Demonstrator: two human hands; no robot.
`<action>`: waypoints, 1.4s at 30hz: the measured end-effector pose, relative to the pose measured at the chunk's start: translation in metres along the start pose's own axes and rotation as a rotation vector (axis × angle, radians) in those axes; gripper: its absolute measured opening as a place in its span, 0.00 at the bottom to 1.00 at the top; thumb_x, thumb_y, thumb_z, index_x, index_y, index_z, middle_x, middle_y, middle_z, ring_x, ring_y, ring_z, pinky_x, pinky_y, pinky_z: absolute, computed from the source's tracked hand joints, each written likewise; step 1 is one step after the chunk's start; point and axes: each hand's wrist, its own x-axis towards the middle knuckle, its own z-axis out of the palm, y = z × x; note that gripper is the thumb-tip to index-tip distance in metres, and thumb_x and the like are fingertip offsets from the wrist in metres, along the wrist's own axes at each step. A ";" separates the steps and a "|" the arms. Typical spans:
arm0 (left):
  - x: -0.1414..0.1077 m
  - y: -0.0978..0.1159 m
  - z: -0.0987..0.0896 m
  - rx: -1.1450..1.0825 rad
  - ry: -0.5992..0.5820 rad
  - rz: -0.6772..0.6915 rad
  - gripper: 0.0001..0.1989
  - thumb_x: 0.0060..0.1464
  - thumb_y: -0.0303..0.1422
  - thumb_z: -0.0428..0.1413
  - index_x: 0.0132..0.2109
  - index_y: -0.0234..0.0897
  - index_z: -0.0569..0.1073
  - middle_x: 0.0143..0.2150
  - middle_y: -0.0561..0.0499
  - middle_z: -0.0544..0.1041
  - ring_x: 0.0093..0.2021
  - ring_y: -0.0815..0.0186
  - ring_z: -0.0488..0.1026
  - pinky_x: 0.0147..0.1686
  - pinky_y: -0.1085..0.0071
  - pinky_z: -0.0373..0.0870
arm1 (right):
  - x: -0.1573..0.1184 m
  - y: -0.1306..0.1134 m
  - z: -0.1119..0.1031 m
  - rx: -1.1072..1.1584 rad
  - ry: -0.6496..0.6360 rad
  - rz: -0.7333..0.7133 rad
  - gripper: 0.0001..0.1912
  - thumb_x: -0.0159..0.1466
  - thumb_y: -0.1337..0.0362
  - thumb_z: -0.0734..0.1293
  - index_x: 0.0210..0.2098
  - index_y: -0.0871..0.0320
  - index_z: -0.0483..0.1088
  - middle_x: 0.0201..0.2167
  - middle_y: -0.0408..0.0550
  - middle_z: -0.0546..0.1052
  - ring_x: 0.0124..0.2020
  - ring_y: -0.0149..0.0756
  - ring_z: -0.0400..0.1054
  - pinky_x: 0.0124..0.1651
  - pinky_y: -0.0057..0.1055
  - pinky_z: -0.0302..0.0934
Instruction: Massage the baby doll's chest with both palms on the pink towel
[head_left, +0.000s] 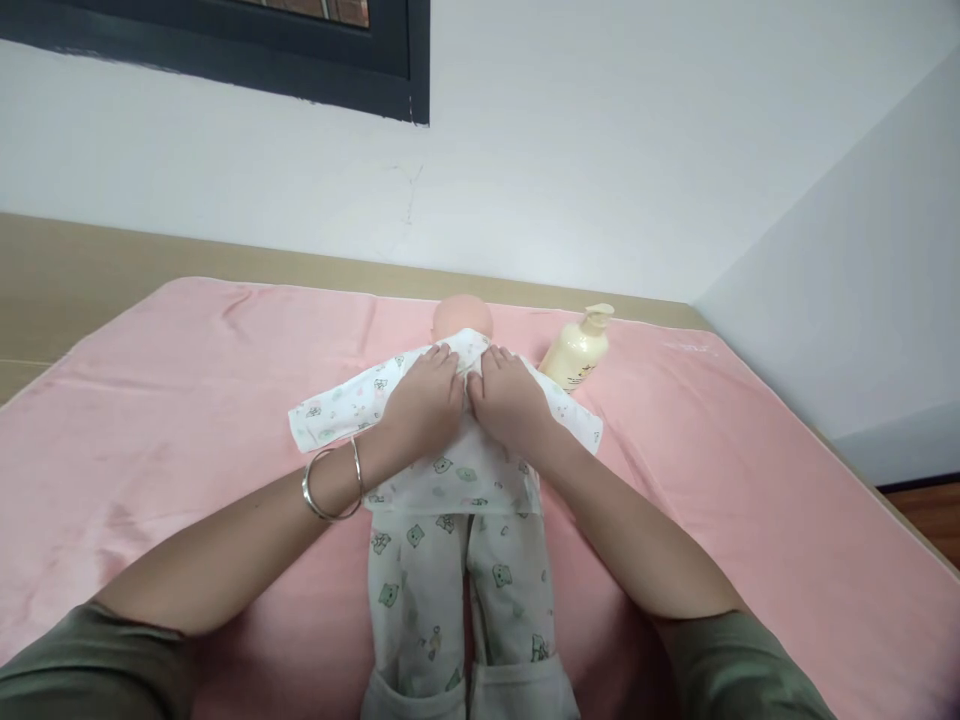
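A baby doll (463,315) lies on a pink mat, its bald head at the far end. It wears a white printed top (450,485) with sleeves spread to both sides, and matching trousers (420,590). My left hand (427,400) rests on the upper chest of the top, fingers bent against the cloth near the collar. Beside it, my right hand (510,395) lies on the other side of the chest, fingers curled at the neckline. The thumbs come close together at the middle. Whether the fingertips pinch the fabric is hard to see.
A cream pump bottle (577,350) leans at a tilt to the right of the doll's head, close to its sleeve. The pink mat (187,400) covers a wooden surface (75,260) that meets a white wall (570,170). A dark window frame (360,65) is at upper left.
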 end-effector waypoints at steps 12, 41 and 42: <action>-0.009 0.008 0.002 0.137 0.048 0.032 0.18 0.65 0.28 0.40 0.50 0.27 0.73 0.54 0.32 0.75 0.60 0.47 0.70 0.62 0.48 0.65 | 0.015 0.012 0.006 0.143 0.009 0.025 0.25 0.71 0.62 0.54 0.59 0.72 0.67 0.61 0.67 0.73 0.63 0.53 0.64 0.67 0.47 0.58; 0.007 -0.014 0.020 -0.065 0.092 -0.239 0.24 0.64 0.36 0.44 0.60 0.28 0.70 0.62 0.36 0.74 0.62 0.50 0.69 0.66 0.52 0.62 | 0.015 0.009 0.002 0.114 -0.088 0.079 0.31 0.72 0.59 0.52 0.67 0.74 0.58 0.68 0.66 0.65 0.70 0.54 0.57 0.72 0.52 0.47; 0.007 -0.013 0.019 -0.062 0.092 -0.235 0.24 0.64 0.36 0.44 0.60 0.28 0.70 0.61 0.36 0.74 0.62 0.50 0.69 0.65 0.52 0.63 | 0.015 0.009 0.002 0.113 -0.084 0.080 0.31 0.72 0.59 0.52 0.67 0.74 0.58 0.68 0.67 0.65 0.70 0.54 0.57 0.72 0.52 0.47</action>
